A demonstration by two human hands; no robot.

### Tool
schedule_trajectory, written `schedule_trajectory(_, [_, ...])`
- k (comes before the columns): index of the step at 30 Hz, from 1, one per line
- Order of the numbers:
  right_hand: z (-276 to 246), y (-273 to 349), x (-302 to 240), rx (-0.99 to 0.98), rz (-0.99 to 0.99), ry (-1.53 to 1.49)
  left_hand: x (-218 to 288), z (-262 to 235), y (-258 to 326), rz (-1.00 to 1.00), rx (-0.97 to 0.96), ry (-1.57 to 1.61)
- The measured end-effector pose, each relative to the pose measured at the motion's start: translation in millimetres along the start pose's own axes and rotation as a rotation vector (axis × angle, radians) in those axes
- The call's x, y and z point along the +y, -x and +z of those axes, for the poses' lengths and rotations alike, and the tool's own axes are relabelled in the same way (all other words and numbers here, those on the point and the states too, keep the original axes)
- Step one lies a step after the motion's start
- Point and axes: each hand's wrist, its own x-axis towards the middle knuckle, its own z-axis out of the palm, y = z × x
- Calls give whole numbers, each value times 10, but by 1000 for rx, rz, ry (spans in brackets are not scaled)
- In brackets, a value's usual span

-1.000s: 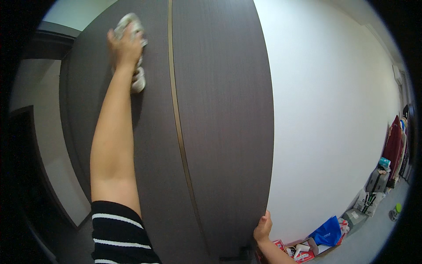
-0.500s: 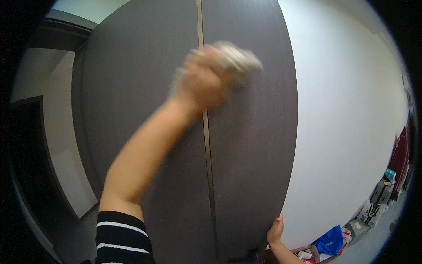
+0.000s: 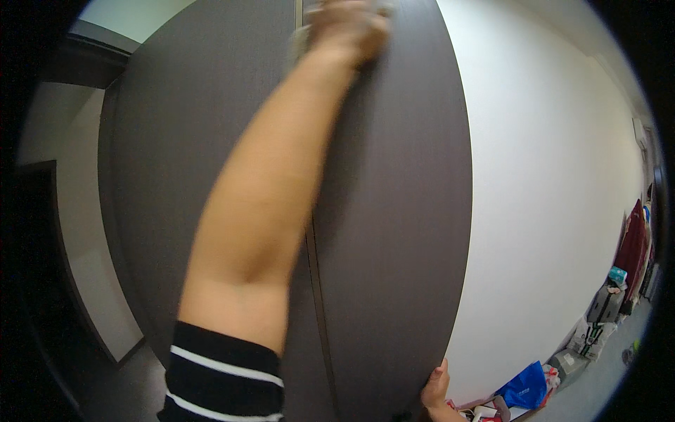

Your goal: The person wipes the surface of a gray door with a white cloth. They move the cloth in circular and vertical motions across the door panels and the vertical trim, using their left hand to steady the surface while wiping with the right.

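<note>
My left hand (image 3: 344,32) is raised at the top of the dark brown wood-grain door (image 3: 401,211), blurred by motion. A pale cloth (image 3: 298,43) is bunched in it, mostly hidden behind the hand, which presses against the panel beside a narrow gold-coloured strip (image 3: 314,260). Low on the right, my right hand (image 3: 436,385) grips the door's edge; some of its fingers are out of sight behind it.
Right of the door stands a white wall (image 3: 534,197). Along its foot lie a blue bag (image 3: 526,386), a grey box (image 3: 568,365), a white bag (image 3: 592,337) and a grey case (image 3: 606,304). To the left is a dark doorway (image 3: 42,260).
My left hand has moved up the door with the cloth, and its arm is more stretched out. My right hand remains on the door's edge. The view has shifted slightly.
</note>
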Motion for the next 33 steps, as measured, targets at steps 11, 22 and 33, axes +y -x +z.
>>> schedule_trajectory(11, [262,-2222,-2325,191,-698,272,-1419,-264,577,-58,19,-124])
schedule_trajectory(22, [660,-2834,-2966,471,-514,545,-849,-690,1911,561,-166,115])
schedule_trajectory(33, [1530,-2301,-3091,532,-1124,1104,-2227,-347,1536,-195,82,-150])
